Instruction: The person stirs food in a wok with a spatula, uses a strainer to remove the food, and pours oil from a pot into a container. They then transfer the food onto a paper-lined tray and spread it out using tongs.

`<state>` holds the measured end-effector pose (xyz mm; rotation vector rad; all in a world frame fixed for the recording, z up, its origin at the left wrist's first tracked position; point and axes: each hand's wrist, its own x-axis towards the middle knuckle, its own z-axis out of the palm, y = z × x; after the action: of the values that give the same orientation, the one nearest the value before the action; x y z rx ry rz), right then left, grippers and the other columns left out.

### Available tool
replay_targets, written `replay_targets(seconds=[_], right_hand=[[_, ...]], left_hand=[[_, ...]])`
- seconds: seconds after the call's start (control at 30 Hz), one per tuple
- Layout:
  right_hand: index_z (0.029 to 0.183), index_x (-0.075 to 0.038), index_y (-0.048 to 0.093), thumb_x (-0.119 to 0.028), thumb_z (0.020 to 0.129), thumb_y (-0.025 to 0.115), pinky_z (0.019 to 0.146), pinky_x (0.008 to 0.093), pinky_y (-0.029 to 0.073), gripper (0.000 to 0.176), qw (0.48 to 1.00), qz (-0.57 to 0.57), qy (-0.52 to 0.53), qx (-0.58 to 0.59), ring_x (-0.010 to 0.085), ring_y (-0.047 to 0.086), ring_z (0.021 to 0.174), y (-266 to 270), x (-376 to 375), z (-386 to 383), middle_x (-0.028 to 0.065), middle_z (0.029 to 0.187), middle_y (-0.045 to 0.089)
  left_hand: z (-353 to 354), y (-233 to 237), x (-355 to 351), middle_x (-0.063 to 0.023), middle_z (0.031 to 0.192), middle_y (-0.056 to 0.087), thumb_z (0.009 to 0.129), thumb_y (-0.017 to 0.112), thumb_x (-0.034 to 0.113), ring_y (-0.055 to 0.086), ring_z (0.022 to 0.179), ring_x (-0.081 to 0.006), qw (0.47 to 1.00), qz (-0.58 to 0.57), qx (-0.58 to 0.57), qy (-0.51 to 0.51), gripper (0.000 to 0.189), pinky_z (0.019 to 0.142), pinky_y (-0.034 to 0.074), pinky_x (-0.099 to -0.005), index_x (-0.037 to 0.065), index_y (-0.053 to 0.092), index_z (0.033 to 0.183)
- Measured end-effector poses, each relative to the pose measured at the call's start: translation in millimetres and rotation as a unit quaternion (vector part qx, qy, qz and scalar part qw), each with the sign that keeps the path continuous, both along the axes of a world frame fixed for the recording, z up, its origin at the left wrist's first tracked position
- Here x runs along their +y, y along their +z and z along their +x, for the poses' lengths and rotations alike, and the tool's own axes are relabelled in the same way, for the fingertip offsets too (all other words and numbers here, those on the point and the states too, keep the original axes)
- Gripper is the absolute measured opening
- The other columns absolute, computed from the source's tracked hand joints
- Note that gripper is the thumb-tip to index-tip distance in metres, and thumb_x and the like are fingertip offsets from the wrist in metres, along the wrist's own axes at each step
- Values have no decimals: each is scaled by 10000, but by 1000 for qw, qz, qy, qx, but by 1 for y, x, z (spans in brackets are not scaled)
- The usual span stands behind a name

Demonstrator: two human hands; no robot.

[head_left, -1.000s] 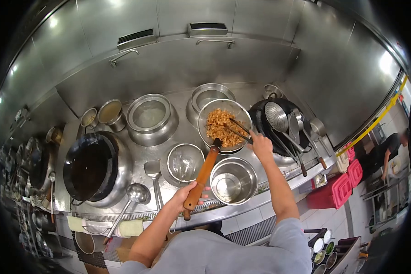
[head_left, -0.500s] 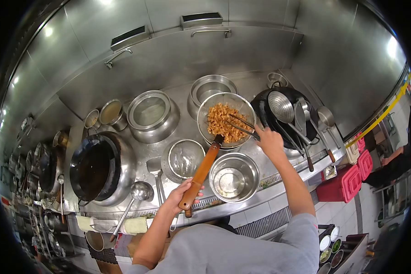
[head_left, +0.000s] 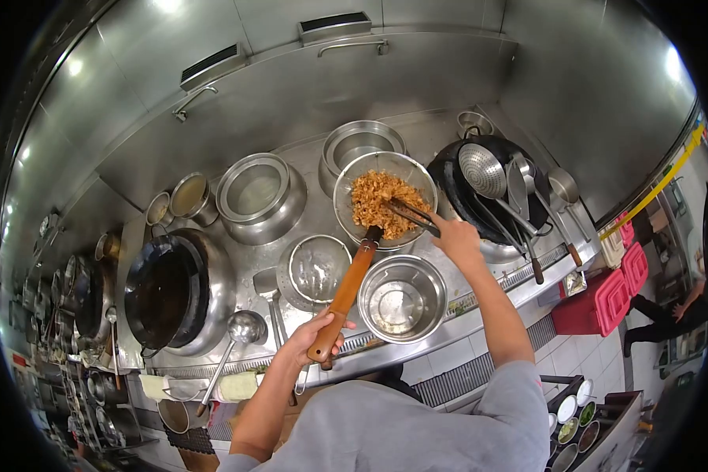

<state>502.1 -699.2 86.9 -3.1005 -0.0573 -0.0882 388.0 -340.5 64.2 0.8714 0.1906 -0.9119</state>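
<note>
My left hand [head_left: 313, 338] is wrapped round the wooden handle [head_left: 346, 293] of a mesh strainer [head_left: 425, 178]. Golden-brown chopped fried food [head_left: 376, 193] lies in its bowl, which is above the stove counter in front of a steel pot [head_left: 363, 138]. Dark tongs [head_left: 414, 217] are gripped in my right hand [head_left: 458, 239], their tips in the food. Below the strainer stands a shiny steel pot [head_left: 402, 300]. To its left is a round mesh-bottomed sieve [head_left: 319, 269] on the counter.
Left are a dark wok [head_left: 165, 291], a ladle [head_left: 246, 326], a spatula [head_left: 266, 282] and a lidded-looking steel pot [head_left: 253, 193]. Right stands another wok [head_left: 448, 177] holding a perforated skimmer [head_left: 482, 170]. Red bins [head_left: 598, 303] and another person's dark-clothed leg [head_left: 657, 321] are further right.
The tongs' tips have moved slightly left and closer together in the food. My right hand has shifted a little left; my left hand keeps its hold. The view has shifted slightly.
</note>
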Motion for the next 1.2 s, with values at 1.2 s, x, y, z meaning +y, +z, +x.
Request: replay_targets(seconds=[1.2], right_hand=[[1312,-225,453,-385,750,677,696,444,530,626,1000,-6,-21,-9,363,651,791,-3,5,12,198,871,654]], left_hand=[[-2,-9,-9,-197,1083,552,951,428,237,570,605,-199,999,-15,-38,15,453,483,532,-304,54,292,1342]])
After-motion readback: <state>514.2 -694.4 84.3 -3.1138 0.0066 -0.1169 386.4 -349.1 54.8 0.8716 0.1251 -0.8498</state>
